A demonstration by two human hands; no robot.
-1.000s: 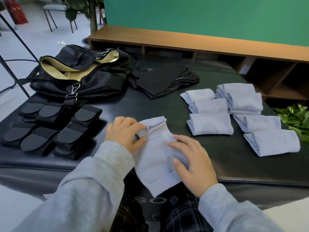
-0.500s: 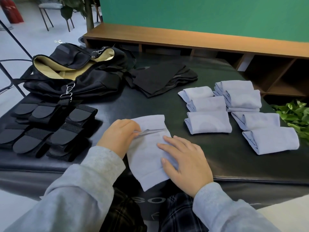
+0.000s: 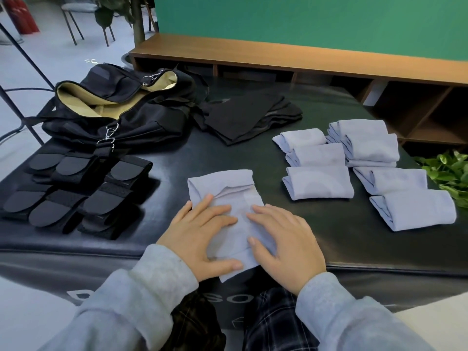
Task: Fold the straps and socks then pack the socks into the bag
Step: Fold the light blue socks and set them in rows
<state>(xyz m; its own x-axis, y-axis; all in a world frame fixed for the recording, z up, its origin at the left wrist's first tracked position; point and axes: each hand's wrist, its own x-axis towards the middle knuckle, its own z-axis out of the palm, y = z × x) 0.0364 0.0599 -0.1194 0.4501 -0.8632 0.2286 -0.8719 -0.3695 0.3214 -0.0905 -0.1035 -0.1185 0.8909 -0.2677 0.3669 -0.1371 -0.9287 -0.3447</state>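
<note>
So here both hands are down flat on one light blue sock (image 3: 228, 198) sitting near the front edge of the black padded surface (image 3: 253, 158). The left hand (image 3: 200, 239) has its fingers (image 3: 202, 203) stretched out straight, pressing on the sock's left half, with the thumb lying along its lower edge. The right hand (image 3: 286, 239) mirrors it on the right half, fingers also straight and spread, nothing curled or pinching. The far end of the sock is already turned over into a fold, and its near corner hangs a bit past the front edge of the surface.

To the right there's a bunch of folded light blue socks (image 3: 319, 182) laid out in two rough columns, some touching each other, and at least one pair at the back is stacked on another. The one nearest the right edge (image 3: 415, 210) sits close to a leafy green plant (image 3: 448, 173).

On the left side, the folded black straps (image 3: 76, 196) are packed side by side in a tight cluster, rounded tabs facing up. Right behind them is the black bag (image 3: 121, 117), unzipped and gaping so the tan lining shows, with a metal clip hanging down toward the straps. Between the bag and the folded socks lies a pile of dark cloth (image 3: 250, 115), flat-ish, can't tell what it actually is.

Behind the surface runs a low wooden shelf (image 3: 304, 59) against a green wall (image 3: 329, 21). Grey sleeves (image 3: 141, 297) cover both forearms.
</note>
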